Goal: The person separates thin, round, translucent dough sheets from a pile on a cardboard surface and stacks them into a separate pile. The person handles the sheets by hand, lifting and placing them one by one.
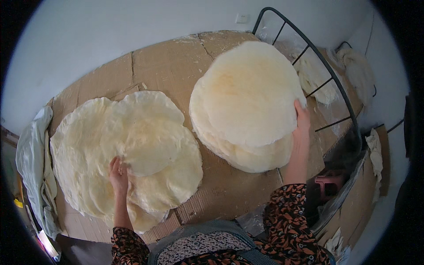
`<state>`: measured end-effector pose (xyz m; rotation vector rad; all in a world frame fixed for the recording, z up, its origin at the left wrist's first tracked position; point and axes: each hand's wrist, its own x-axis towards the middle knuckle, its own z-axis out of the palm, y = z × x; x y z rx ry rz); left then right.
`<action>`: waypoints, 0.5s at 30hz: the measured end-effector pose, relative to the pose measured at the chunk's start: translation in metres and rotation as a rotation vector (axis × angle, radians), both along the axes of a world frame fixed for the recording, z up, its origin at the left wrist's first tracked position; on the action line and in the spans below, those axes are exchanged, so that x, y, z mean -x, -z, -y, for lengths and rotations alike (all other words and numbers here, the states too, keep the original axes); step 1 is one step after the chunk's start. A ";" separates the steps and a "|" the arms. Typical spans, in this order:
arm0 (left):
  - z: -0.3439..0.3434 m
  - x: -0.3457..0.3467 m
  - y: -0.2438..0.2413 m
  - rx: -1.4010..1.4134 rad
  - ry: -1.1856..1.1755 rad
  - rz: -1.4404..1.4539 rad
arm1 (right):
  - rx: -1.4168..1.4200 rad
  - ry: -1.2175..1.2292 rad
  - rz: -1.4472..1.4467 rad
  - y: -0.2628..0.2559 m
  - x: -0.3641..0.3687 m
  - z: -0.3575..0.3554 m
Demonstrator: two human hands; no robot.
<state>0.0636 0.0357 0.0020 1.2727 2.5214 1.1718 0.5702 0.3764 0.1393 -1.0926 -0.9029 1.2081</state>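
Note:
Two piles of thin, cream-coloured round sheets, of a material I cannot tell, lie on cardboard. My left hand [119,176] is on the wide left pile [89,139], its fingers bent at the left edge of a smaller round sheet [150,149]; whether they pinch it is unclear. On the right stands a neater stack [261,159] with a pale, rounder sheet [248,96] on top. My right hand [301,116] has hold of that top sheet's right edge, thumb on its upper face and the other fingers hidden.
Flattened cardboard [165,66] covers the surface up to the wall. A dark metal rail [309,43] rises at the right, with clear plastic and more pale material [318,79] behind it. A white plastic bag [36,172] lies at the left edge. A pink stool [329,184] is low on the right.

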 end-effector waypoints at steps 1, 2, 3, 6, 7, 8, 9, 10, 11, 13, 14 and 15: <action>0.003 0.002 0.003 -0.089 -0.067 0.163 | 0.042 0.081 0.096 0.020 -0.024 0.002; 0.003 -0.012 -0.014 -0.077 -0.259 0.399 | 0.158 0.184 0.573 0.022 -0.044 0.011; 0.009 -0.009 -0.015 -0.145 -0.263 0.617 | 0.265 0.258 1.039 0.026 -0.052 0.014; 0.023 -0.007 -0.021 -0.384 -0.301 1.178 | -0.050 0.471 1.253 0.046 -0.050 0.017; 0.030 0.001 -0.014 -0.392 -0.249 1.202 | -0.113 0.339 1.089 0.025 -0.022 0.026; 0.040 0.016 0.006 -0.354 -0.112 1.191 | -0.169 0.204 0.918 0.015 0.010 0.031; 0.026 0.009 -0.005 -0.329 -0.062 1.345 | -0.173 0.082 0.898 0.019 0.038 0.037; 0.018 0.007 -0.005 -0.224 -0.183 1.357 | -0.183 -0.052 0.869 0.023 0.072 0.045; 0.007 0.000 -0.016 -0.146 -0.239 1.322 | -0.192 -0.177 0.846 0.026 0.102 0.055; -0.008 -0.001 -0.025 -0.041 -0.104 1.087 | -0.329 -0.528 0.459 0.069 0.169 0.077; -0.012 -0.006 -0.035 -0.035 -0.096 1.005 | -0.146 -0.680 0.622 0.046 0.217 0.113; -0.019 -0.012 -0.042 -0.030 -0.069 0.923 | -0.204 -0.881 0.572 0.077 0.245 0.124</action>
